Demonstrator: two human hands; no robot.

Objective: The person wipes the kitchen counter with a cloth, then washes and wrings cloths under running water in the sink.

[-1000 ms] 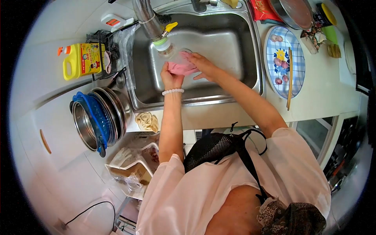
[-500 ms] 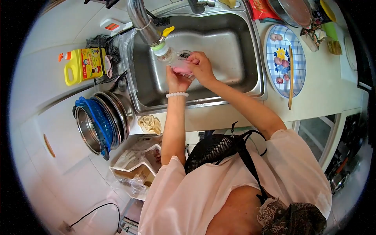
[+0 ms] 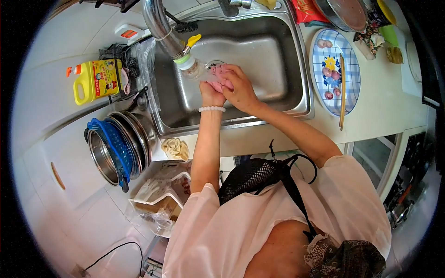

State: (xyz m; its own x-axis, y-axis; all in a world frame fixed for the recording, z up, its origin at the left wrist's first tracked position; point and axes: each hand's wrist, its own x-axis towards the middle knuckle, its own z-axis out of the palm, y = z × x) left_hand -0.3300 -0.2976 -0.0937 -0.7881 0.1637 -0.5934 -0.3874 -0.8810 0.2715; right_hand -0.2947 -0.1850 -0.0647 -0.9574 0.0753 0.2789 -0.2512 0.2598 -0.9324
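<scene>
Under the faucet [image 3: 185, 61], both hands are closed on a soft pink cloth [image 3: 217, 72], which is bunched up over the sink [image 3: 278, 60]. My left hand [image 3: 212, 94], wearing a white bead bracelet on the wrist, supports the cloth from below and the left. From the right, my right hand [image 3: 242, 91] presses its fingers on the same cloth. Clear water seems to run from the spout onto it. The left fingers are largely hidden by the cloth and the other hand.
Right of the sink is a blue-checked oval plate [image 3: 322, 88] with several small reddish round pieces and chopsticks [image 3: 342, 92]. On the left are a yellow detergent jug [image 3: 84, 83], stacked metal pots with a blue colander [image 3: 121, 153], and a crumpled beige cloth [image 3: 175, 148].
My right hand has come lower and closer to the left, fingers now pressed into the pink cloth. The cloth looks more bunched. The whole view has shifted slightly.
</scene>
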